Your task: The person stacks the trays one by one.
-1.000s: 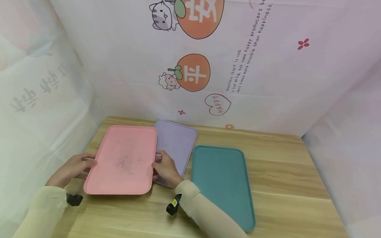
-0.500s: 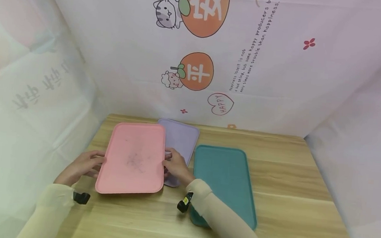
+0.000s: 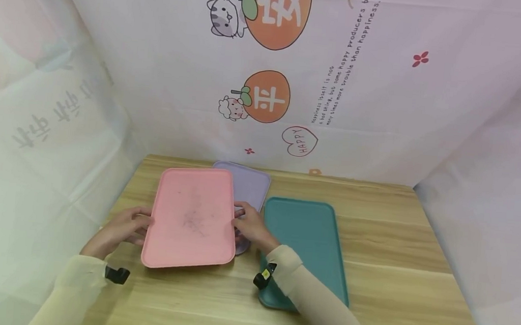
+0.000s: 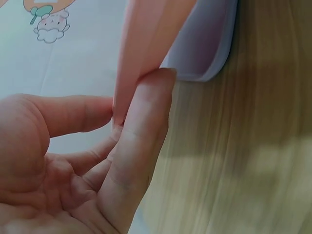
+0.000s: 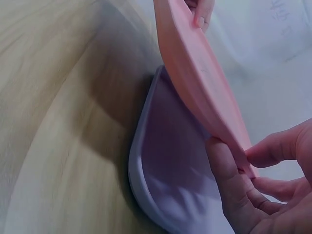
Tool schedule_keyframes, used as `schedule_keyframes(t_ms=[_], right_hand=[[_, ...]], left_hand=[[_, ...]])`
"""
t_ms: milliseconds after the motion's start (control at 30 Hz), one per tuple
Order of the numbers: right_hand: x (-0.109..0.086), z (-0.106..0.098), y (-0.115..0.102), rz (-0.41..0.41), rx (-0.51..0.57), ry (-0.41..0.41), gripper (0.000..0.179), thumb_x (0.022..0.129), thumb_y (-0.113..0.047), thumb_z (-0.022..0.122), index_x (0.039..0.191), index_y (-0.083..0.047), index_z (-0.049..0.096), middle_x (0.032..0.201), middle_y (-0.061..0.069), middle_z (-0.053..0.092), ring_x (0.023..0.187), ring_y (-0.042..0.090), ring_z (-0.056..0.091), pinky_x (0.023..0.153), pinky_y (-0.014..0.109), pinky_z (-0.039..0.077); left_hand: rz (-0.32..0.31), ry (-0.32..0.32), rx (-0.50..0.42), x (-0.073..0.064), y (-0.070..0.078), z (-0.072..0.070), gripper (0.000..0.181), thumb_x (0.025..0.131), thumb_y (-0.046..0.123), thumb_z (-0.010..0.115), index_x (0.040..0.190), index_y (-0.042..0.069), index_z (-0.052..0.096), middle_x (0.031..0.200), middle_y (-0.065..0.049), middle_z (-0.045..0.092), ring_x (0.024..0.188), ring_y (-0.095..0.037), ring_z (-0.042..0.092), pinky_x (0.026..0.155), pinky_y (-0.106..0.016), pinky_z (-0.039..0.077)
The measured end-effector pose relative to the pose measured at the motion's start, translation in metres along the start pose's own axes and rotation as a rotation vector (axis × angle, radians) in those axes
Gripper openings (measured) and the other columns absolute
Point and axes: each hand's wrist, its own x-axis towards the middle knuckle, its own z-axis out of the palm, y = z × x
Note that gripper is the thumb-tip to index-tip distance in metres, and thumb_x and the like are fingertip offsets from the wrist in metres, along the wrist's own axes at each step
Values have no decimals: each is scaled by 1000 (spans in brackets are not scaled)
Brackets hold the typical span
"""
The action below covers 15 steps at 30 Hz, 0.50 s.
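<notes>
A pink rectangular tray (image 3: 193, 218) with grey smudges on its face is held above the table between both hands. My left hand (image 3: 123, 229) pinches its left edge; in the left wrist view the thumb lies on one side of the rim and fingers (image 4: 146, 117) on the other. On the opposite edge my right hand (image 3: 255, 227) pinches the rim between thumb and fingers, as the right wrist view shows. Beneath the pink tray lies a purple tray (image 3: 252, 182), partly hidden by it and by the right hand. The wrist view shows a gap between the two trays.
A teal tray (image 3: 302, 237) lies flat on the wooden table (image 3: 385, 274), right of the purple one, with the right forearm crossing over its lower part. Printed white cloth (image 3: 362, 89) hangs behind the table and along both sides.
Both hands have carried the pink tray to the right, so it covers more of the purple tray. The purple and teal trays stay in place.
</notes>
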Motion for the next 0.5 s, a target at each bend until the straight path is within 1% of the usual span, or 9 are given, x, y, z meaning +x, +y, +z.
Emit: schedule_keyframes(t_ms=[133, 200, 300, 433, 500], right_hand=[[-1, -7, 2, -7, -6, -7, 62, 100, -1, 62, 160, -2, 48, 123, 21, 64, 72, 17, 70, 57, 34, 65], [-2, -10, 3, -2, -13, -8, 61, 100, -2, 61, 160, -2, 48, 124, 22, 64, 74, 18, 69, 57, 34, 65], [-3, -15, 6, 6, -23, -7, 61, 99, -2, 62, 159, -2, 49, 124, 21, 64, 74, 18, 69, 57, 36, 65], [-4, -19, 9, 20, -23, -10, 61, 99, -3, 63, 159, -3, 49, 124, 20, 64, 72, 19, 68, 56, 38, 65], [-5, -22, 10, 17, -30, -9, 61, 99, -3, 63, 158, -3, 49, 123, 20, 64, 71, 20, 67, 57, 40, 66]], left_hand=[[10, 10, -16, 0, 1, 8, 60, 112, 24, 57, 154, -15, 42, 111, -17, 78, 91, -19, 78, 76, -36, 70], [22, 3, -25, 0, 2, 11, 60, 112, 24, 57, 155, -15, 40, 112, -18, 78, 91, -20, 78, 76, -36, 70], [35, -11, -54, -1, 4, 15, 64, 111, 22, 58, 160, -14, 35, 118, -22, 77, 92, -21, 79, 77, -38, 70], [49, -24, -66, -1, 7, 19, 71, 111, 20, 59, 166, -11, 26, 129, -27, 74, 92, -19, 79, 76, -39, 70], [51, -23, -68, -1, 9, 21, 73, 111, 20, 60, 167, -10, 24, 130, -28, 73, 91, -19, 79, 75, -39, 70]])
